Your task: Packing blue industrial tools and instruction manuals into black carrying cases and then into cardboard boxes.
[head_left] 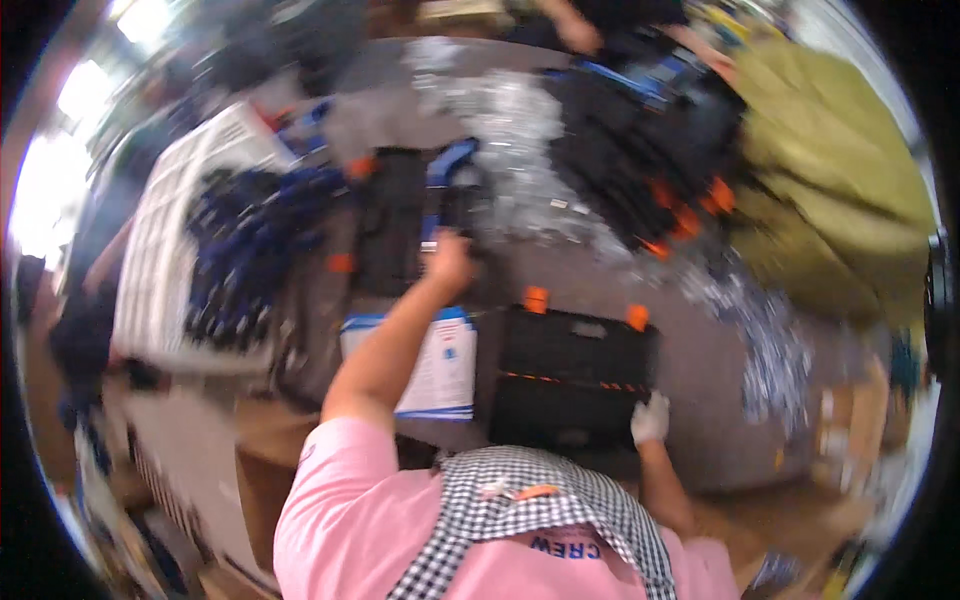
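The grey counter (690, 360) carries everything; the view is motion-blurred. At its far right edge lies a heap of olive-green fabric (840, 170), with a pile of black pouches with orange tabs (640, 170) beside it. Along the left edge sits a white slatted crate (160, 260) holding dark blue items (250, 250). At the near edge, centre, lies a black case with orange clips (575, 375), long axis running left to right; a white-and-blue printed sheet (440, 365) lies just beside it on the left. The right hand (650, 418), gloved white, rests on the case's near right corner, fingers curled; the grip cannot be confirmed. The left hand (448, 262) reaches toward the far edge, at a black pouch (395, 220) lying just left of it; whether it is spread or pinching cannot be told. The right hand is nearer the case.
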Tool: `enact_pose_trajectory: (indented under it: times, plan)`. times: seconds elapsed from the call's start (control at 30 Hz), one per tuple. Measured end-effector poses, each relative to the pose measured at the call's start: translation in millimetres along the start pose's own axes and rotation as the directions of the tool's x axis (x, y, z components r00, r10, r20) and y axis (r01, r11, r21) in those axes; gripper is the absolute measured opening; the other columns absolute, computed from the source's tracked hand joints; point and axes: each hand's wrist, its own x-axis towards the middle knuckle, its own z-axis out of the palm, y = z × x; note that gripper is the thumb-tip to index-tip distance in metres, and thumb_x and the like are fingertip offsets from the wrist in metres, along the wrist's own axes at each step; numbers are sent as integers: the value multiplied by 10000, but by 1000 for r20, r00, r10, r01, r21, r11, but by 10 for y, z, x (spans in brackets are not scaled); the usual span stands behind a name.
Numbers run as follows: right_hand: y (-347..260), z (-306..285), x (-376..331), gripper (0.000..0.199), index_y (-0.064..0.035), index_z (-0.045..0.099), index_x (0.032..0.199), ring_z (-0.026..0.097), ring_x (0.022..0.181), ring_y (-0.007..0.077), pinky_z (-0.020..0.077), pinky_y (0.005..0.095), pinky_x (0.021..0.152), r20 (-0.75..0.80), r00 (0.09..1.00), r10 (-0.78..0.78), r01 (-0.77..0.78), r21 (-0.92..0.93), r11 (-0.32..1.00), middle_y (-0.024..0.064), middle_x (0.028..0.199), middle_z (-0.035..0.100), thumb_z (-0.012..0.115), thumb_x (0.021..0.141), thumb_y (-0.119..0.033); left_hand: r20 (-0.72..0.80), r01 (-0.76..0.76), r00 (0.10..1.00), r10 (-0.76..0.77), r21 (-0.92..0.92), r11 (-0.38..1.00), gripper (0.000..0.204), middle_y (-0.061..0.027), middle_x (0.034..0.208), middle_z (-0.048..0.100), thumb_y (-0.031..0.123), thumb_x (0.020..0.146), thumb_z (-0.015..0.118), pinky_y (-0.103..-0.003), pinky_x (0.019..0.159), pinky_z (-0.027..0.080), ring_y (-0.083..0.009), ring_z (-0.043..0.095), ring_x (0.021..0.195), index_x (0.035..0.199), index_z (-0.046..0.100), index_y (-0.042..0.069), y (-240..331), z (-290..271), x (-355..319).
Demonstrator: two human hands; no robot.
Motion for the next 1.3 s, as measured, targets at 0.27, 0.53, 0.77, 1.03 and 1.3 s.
enact_pose_trajectory:
  times: [0.27, 0.53, 0.77, 1.03, 1.3]
  plan:
    - [631, 32, 360, 381, 16, 536, 1192, 525, 1122, 400, 403, 436, 979, -33, 999, -17, 16, -36, 999, 242, 1175, 572, 564, 828, -95, 284, -83, 953, 105, -89, 993, 329, -152, 1138, 597, 342, 771, 707, -634, 957, 360, -364, 544, 1106, 896, 680, 39, 313, -256, -629]
    - [-172, -253, 192, 584, 14, 469, 1282, 439, 1219, 409, 351, 471, 1033, -308, 951, 3, -86, -256, 963, 245, 1285, 495, 676, 750, -113, -675, 12, 722, 155, 237, 972, 388, -174, 1098, 627, 110, 674, 736, -448, 941, 438, -366, 574, 1044, 1040, 634, 32, -941, -2338, -703]
    - [-3611, -350, -303, 361, 5, 629, 1042, 597, 1003, 333, 462, 398, 900, 29, 416, -909, 798, 467, 380, 156, 1040, 628, 709, 703, -91, -961, 554, 84, -262, -173, 814, 595, -211, 1279, 483, 363, 904, 617, -452, 1051, 310, -323, 436, 1216, 1310, 406, -17, -2761, -4642, -2456]
    - [-6678, 773, -2745, 786, 55, 363, 1354, 475, 1216, 272, 379, 369, 1026, 115, -275, -955, -19, 992, 125, 203, 1278, 509, 706, 799, -382, -442, -182, 159, -883, -892, 413, 867, -140, 1564, 191, 682, 925, 264, -435, 1170, 142, -326, 181, 1436, 1514, 152, 55, -4633, -4505, -3675]
    - [-8070, 1327, -2816, 250, -18, 654, 1097, 666, 865, 225, 523, 341, 775, 337, 217, -916, -686, 720, 103, 116, 986, 693, 627, 861, -99, -317, -516, 483, -816, -856, 27, 754, -111, 1464, 403, 643, 933, 201, -505, 1112, 318, -337, 384, 1338, 1467, 333, 127, -3439, -3793, -2030]
